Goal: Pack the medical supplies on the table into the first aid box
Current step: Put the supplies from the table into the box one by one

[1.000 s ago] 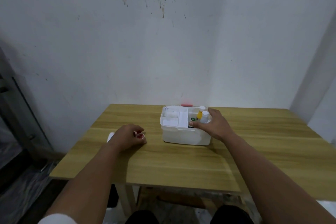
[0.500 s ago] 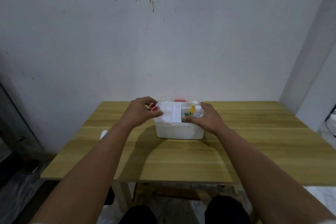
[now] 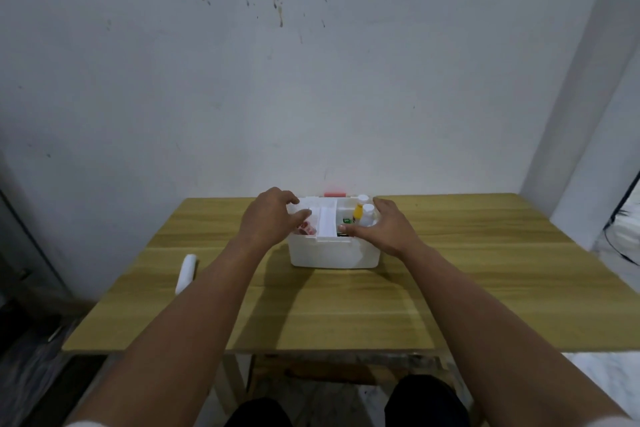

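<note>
The white first aid box [image 3: 332, 253] stands open in the middle of the wooden table [image 3: 346, 308]. My left hand [image 3: 268, 222] hovers over its left compartment with fingers spread. A red-and-white packet [image 3: 306, 229] lies in that compartment just below my thumb. My right hand [image 3: 381, 230] grips the box's right front rim, thumb on the edge. Beside its fingers, a yellow bottle [image 3: 357, 212] and a white bottle [image 3: 367, 214] stand in the right compartment. A white handle strip [image 3: 327, 221] runs across the middle of the box. A white tube [image 3: 186, 272] lies on the table at the left.
A pink object [image 3: 334, 194] shows behind the box against the wall. The wall runs along the table's far edge. Bare wood lies in front of the box and to its right. My knees [image 3: 426, 406] are below the near edge.
My left hand carried the red-and-white packet from the table's left side up over the box. The packet now rests in the left compartment. My right hand stayed on the box.
</note>
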The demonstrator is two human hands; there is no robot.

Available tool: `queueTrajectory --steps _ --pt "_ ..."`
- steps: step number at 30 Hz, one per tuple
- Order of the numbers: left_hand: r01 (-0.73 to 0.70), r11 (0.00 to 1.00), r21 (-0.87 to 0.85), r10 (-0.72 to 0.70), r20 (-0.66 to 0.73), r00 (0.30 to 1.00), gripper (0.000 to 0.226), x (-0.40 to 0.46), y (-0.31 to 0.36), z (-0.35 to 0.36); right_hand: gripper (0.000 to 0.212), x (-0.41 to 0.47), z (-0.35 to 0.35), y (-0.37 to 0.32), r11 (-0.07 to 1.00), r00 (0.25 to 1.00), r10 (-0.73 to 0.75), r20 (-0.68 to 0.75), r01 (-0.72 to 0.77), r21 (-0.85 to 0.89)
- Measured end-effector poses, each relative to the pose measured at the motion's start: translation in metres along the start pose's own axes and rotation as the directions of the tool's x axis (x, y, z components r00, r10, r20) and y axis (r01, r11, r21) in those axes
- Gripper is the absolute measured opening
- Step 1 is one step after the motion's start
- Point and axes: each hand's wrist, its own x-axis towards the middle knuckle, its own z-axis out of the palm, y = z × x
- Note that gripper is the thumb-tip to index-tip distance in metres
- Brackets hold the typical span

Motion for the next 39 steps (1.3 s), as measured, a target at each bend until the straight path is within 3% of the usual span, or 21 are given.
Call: queueTrajectory --steps 3,9,12,18,24,28,32,39 --pt "0.010 0.999 0.035 -0.010 -0.011 1.000 0.039 0.008 -0.001 0.003 0.132 0.000 0.000 0.000 1.000 1.000 0.009 -0.001 -0.009 0.002" --pt "0.074 0.995 0.060 -0.080 0.103 0.991 0.021 0.016 0.002 0.012 0.138 0.000 0.002 0.001 1.000 1.000 0.012 -0.006 -0.012 0.016" --pt "0.053 0.994 0.092 -0.059 0.068 0.996 0.022 0.016 0.000 0.018 0.133 0.001 0.003 0.002 1.000 1.000 0.009 -0.008 -0.009 0.007" --pt "0.033 0.999 -0.025 -0.033 0.003 0.999 0.019 0.015 -0.007 0.020 0.134 0.000 0.003 0.001 1.000 1.000 0.012 -0.010 -0.012 0.012" --pt "-0.075 0.962 -0.263 0.115 0.137 0.984 0.016 0.010 -0.012 0.006 0.117 -0.001 0.003 0.001 1.000 1.000 -0.002 -0.021 0.002 0.013" --pt "-0.142 0.952 -0.272 0.201 0.201 0.959 0.009 0.004 -0.013 -0.001 0.111 -0.001 0.003 -0.001 1.000 1.000 -0.009 -0.025 0.009 0.027" --pt "-0.134 0.958 -0.253 0.182 0.179 0.967 0.018 0.000 -0.015 -0.004 0.115 0.000 0.004 0.001 1.000 1.000 0.012 -0.020 -0.011 0.023" --pt "-0.292 0.943 -0.162 0.304 0.059 0.951 0.023 -0.014 -0.017 -0.009 0.125 0.002 0.004 0.003 1.000 1.000 0.014 -0.023 -0.014 0.010"
